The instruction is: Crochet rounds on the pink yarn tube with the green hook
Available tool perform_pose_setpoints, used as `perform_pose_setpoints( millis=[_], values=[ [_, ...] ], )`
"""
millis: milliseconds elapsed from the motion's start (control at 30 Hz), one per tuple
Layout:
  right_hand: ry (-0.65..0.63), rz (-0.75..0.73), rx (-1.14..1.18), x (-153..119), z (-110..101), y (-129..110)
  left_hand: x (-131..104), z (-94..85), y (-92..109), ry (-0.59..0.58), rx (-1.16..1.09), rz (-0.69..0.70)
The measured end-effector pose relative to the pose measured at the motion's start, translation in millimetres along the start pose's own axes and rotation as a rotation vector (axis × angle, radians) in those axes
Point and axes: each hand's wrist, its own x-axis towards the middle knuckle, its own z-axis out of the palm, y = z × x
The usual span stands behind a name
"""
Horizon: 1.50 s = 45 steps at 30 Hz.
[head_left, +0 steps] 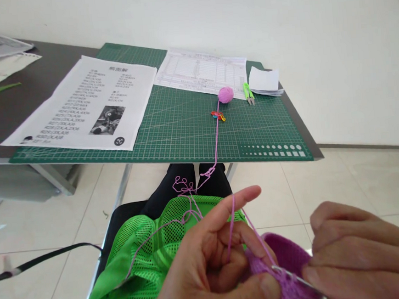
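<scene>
My left hand (211, 263) pinches the edge of a purple crochet piece (287, 253) between thumb and fingers, its index finger stretched out with pink-purple yarn (231, 220) looped over it. From that finger the yarn slants down to the tip of a thin metal crochet hook (288, 274). My right hand (363, 252) is closed around the hook's other end; its handle is mostly hidden. The hook tip sits at the stitches along the piece's edge, close to my left thumb. The lower part of the piece runs out of view.
Slack yarn crosses my lap and a green mesh vest (171, 225), up to a yarn ball (225, 95) on the green cutting mat (184, 137). Nearby lie stitch markers (218, 115), green-handled snips (248, 93), small papers (264, 80) and a printed pattern sheet (88, 103).
</scene>
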Motion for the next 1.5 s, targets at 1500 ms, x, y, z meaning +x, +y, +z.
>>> perform_pose_setpoints(
  millis=[1500],
  values=[
    [0.210, 0.238, 0.097, 22.5, 19.0, -18.1, 1.5, -4.6, 5.3, 0.092, -0.233, -0.135]
  ],
)
